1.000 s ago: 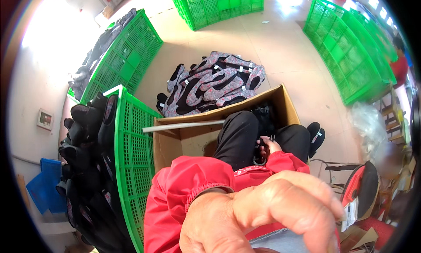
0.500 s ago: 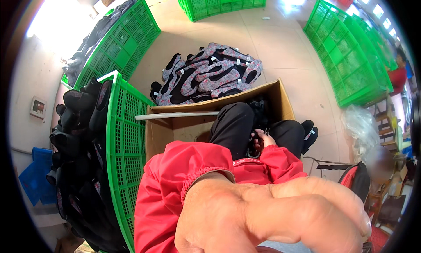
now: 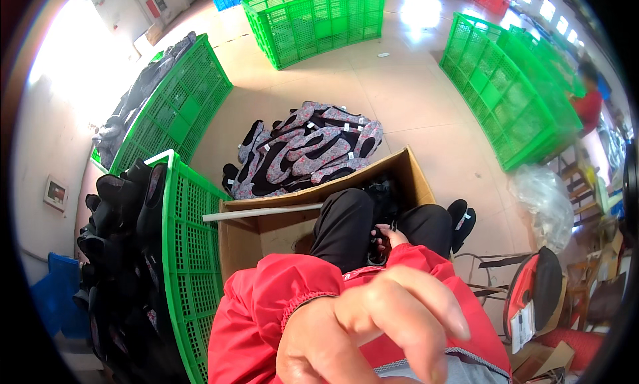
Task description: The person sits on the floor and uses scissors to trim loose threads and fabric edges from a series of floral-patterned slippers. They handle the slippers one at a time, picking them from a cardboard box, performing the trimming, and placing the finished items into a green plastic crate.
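My left hand is raised close to the camera, fingers bent but apart, with nothing seen in them. Down between my knees, my right hand is closed round a small dark object; the black trousers behind it make its kind hard to tell. An open cardboard box stands before my legs, with a pale rod across it. Something black and shiny is inside the box by my knee. Beyond the box lies a heap of grey floral slippers with black parts and white tags.
A green crate stands at my left beside stacked black slippers. More green crates surround the floor. Two black slippers lie by my right knee. At right are a plastic bag, a round-backed chair and a person in red.
My left hand has drawn back toward the lower left, its fingers bending more. The view has tilted up, showing more of the far floor. My right hand stays at my lap.
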Demonstrator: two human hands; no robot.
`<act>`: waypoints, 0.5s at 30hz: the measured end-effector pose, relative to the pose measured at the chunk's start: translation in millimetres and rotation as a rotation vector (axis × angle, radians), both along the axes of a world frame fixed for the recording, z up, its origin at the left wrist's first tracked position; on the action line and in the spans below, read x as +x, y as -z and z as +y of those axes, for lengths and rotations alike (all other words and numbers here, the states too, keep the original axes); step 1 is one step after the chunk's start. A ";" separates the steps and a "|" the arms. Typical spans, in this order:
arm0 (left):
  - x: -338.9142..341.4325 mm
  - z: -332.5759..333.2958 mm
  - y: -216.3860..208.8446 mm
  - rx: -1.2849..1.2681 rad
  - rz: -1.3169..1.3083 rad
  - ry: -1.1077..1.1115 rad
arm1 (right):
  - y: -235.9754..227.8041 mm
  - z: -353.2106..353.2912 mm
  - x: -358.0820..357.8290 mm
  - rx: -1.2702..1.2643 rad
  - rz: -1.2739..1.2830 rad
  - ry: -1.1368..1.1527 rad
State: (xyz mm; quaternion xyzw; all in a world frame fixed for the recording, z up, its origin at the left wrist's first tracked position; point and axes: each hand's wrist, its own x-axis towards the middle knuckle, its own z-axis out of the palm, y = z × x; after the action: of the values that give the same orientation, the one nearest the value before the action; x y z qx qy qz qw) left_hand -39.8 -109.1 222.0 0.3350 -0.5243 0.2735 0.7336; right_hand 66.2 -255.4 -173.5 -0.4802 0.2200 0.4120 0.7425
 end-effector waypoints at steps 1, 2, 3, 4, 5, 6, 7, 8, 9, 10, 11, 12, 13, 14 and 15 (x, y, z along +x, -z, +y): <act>-3.6 1.0 1.2 0.026 0.072 -0.179 | 1.5 2.2 -0.1 0.010 -0.007 -0.007; -7.2 2.2 3.4 0.052 0.144 -0.359 | 2.9 4.6 -0.3 0.019 -0.014 -0.013; -10.2 3.6 6.3 0.077 0.214 -0.539 | 3.8 5.5 -0.2 0.029 -0.022 -0.020; -9.7 5.3 12.1 0.104 0.290 -0.715 | 6.5 4.5 -1.0 0.025 -0.010 0.000; -7.3 6.7 18.0 0.132 0.365 -0.892 | 8.8 3.5 -1.2 0.021 0.003 0.019; -0.2 7.2 27.3 0.160 0.364 -1.097 | 12.8 4.4 0.0 0.001 -0.030 -0.004; 6.6 7.5 36.4 0.182 0.357 -1.304 | 12.5 4.1 1.3 -0.022 -0.068 -0.029; 11.0 10.7 43.7 0.227 0.331 -1.391 | 12.1 2.8 1.3 -0.029 -0.045 -0.011; 15.4 15.7 51.9 0.274 0.307 -1.479 | 7.1 4.1 0.1 -0.037 -0.019 0.005; 20.1 19.0 59.0 0.321 0.282 -1.566 | 4.4 4.3 -0.2 -0.044 0.007 0.021; 25.7 20.1 66.0 0.313 0.278 -1.613 | 7.8 2.6 0.0 -0.002 -0.001 0.015; 32.0 19.9 71.9 0.301 0.278 -1.657 | 12.6 -2.4 0.2 0.034 -0.009 0.012; 34.7 20.5 73.9 0.298 0.277 -1.712 | 7.2 0.2 -2.2 0.079 -0.012 -0.002; 36.2 21.9 72.5 0.325 0.283 -1.748 | -0.7 3.4 -2.8 0.007 -0.002 0.004; 36.6 23.8 73.6 0.341 0.297 -1.766 | -3.6 6.3 -2.8 0.019 0.002 0.003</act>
State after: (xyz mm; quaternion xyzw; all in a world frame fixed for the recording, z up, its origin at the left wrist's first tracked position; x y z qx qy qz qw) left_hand -3.2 -85.4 148.4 0.7504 -0.0107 0.6084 0.2580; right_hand 63.4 -249.2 -169.9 -0.4723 0.2174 0.4135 0.7475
